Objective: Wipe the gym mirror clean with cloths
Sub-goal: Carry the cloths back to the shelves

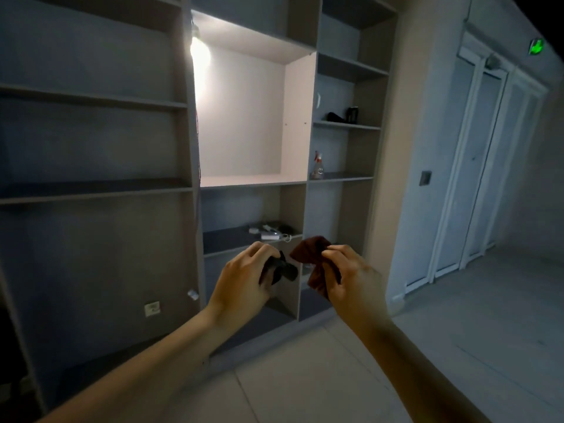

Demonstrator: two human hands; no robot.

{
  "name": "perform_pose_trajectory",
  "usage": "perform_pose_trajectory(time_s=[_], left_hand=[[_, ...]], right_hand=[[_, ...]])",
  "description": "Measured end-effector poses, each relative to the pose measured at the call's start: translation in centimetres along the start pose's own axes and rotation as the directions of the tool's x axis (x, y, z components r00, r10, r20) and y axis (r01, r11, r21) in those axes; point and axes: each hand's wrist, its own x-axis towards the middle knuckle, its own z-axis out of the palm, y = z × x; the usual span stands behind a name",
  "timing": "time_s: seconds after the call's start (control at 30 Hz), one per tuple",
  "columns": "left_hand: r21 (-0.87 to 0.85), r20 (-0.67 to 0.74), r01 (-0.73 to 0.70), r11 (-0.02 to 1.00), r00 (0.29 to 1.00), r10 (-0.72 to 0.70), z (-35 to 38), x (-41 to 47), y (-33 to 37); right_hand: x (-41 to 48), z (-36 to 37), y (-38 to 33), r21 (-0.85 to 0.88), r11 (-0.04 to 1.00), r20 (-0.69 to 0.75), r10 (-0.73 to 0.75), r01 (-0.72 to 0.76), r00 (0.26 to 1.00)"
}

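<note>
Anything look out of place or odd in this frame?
A lit bulb hangs bare in the top left corner of one shelf compartment, a thin wire trailing below it: looks makeshift. White chargers and cables lie jumbled on a lower shelf. No spill or damage shows.

head cam | faces forward-down | shelf unit (189, 141) close ahead | dim, perhaps tilted

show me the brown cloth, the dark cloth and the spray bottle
brown cloth (309, 250): head view, its bunched upper fold
dark cloth (288, 270): head view, the lobe sticking out to the right
spray bottle (318, 170): head view, its clear body
</note>
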Motion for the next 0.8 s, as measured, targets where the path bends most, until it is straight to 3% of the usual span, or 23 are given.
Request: perform_pose_trajectory(time_s=[0.27, 0.67, 0.8], left_hand=[[0.1, -0.049, 0.062, 0.993, 0.997, -0.057, 10.9, 13.3, -19.5], [0.327, -0.037, 0.197, 0.924, 0.98, -0.196, 20.7, 35.2, -48.3], [0.376, -0.03, 0.147, 0.915, 0.989, -0.146, 24.8, 41.4, -57.1]], right_hand=[[16.7, 18.2, 13.1, 0.074, 0.995, -0.023, -0.057, 0.059, 0.998], [44.1, 43.0, 27.2, 0.13, 0.991, 0.198, -0.008, -0.018, 0.98], [51.1, 50.5, 30.7, 0.069, 0.997, 0.229, 0.01, -0.027, 0.973]])
